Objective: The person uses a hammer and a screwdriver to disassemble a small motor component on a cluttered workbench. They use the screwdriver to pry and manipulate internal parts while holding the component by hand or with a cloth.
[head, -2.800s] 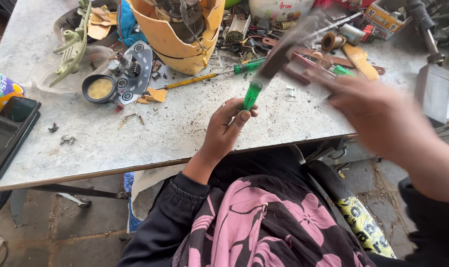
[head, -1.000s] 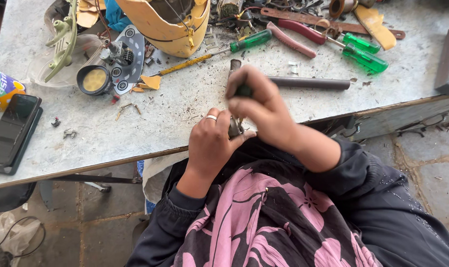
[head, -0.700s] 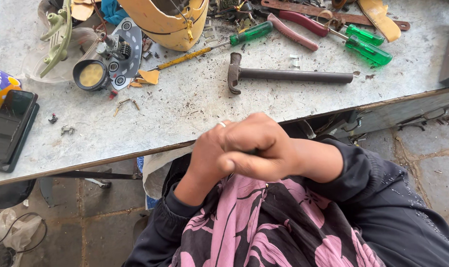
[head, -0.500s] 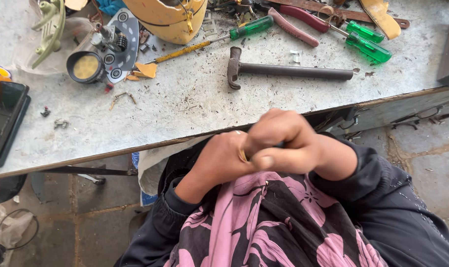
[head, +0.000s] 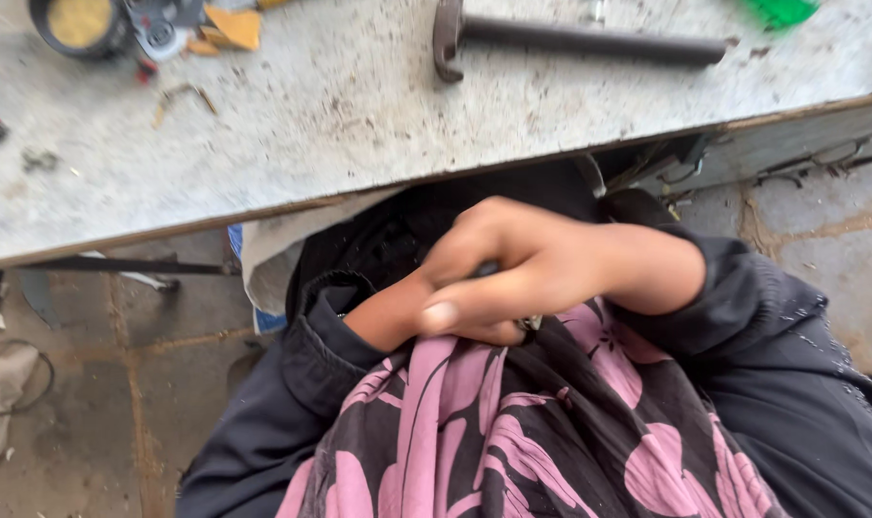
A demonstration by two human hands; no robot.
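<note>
The right hand [head: 522,269] lies curled over the left hand [head: 398,312] just below the near edge of the tabletop [head: 359,105], the two pressed together above a black cloth with pink flowers [head: 513,422] that covers the person's lap. The right fingers are folded shut around a small dark thing [head: 489,270], of which only a sliver shows between thumb and forefinger; a bit of pale metal [head: 531,323] peeks out under the heel of the same hand, touching the cloth. What the small thing is cannot be told from this view. The left hand is almost wholly hidden beneath the right, only its wrist emerging from a dark sleeve [head: 292,384], and whether its fingers are closed or spread cannot be told. The right thumb rests flat along the side of the clasp, its nail turned towards the camera.

On the grey, scuffed tabletop a dark hammer [head: 570,36] lies along the far edge, its head to the left and its handle running right, well apart from both hands. At the far left corner sits a round black tin of yellow paste [head: 76,21], with a scrap of orange material [head: 230,24] just beside it. A green tool handle [head: 779,10] shows at the far right corner, cut off by the frame. Small dark bits of debris [head: 33,158] lie scattered near the left edge. A pale rag [head: 273,249] hangs under the near edge, just beside the left sleeve.
</note>
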